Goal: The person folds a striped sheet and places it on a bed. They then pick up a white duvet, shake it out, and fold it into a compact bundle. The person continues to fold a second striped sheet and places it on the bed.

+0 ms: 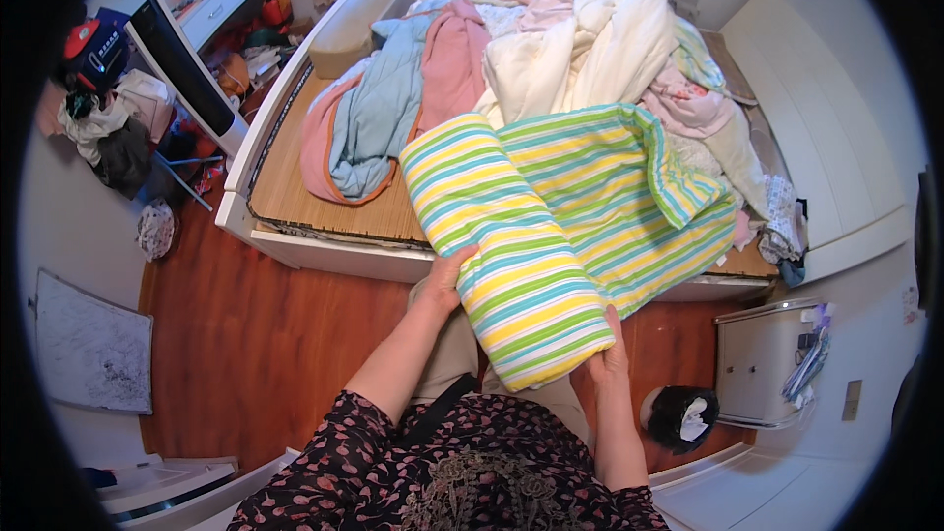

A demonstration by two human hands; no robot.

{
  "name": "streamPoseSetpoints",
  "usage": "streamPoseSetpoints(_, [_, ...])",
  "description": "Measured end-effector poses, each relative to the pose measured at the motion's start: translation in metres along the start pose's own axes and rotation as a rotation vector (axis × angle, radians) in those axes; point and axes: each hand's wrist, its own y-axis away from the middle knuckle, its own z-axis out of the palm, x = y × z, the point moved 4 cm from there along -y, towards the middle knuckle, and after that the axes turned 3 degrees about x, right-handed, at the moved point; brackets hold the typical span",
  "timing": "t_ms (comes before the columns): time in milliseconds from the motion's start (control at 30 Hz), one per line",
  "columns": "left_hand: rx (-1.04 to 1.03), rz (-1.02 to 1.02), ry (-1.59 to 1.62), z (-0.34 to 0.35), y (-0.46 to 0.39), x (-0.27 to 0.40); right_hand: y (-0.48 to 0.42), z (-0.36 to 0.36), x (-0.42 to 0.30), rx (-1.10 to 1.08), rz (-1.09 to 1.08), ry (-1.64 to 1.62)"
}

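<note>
A striped quilt in yellow, green, teal and white is partly folded into a thick roll in front of me. My left hand grips the roll's left edge, its fingers hidden beneath the cloth. At the roll's lower right end, my right hand holds the edge. The unrolled part of the quilt lies over the bed's near edge, with one corner turned over. Behind it are a heap of cream quilts, a blue quilt with orange trim and a pink quilt.
A woven mat covers the bed, which has a white frame. A beige cushion sits at its left side. A tower-shaped appliance stands at the left. Right of me are a small cabinet and a lined waste bin.
</note>
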Motion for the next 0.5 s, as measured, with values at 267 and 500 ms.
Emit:
streamPoseSetpoints(267, [-0.004,0.213,-0.339,0.011,0.068,0.131,0.092,0.087,0.039,-0.365,0.193,0.205])
streamPoseSetpoints(500, [0.218,0.528,-1.184,-0.022,0.128,0.210,0.116,0.093,0.115,-0.639,0.639,0.809])
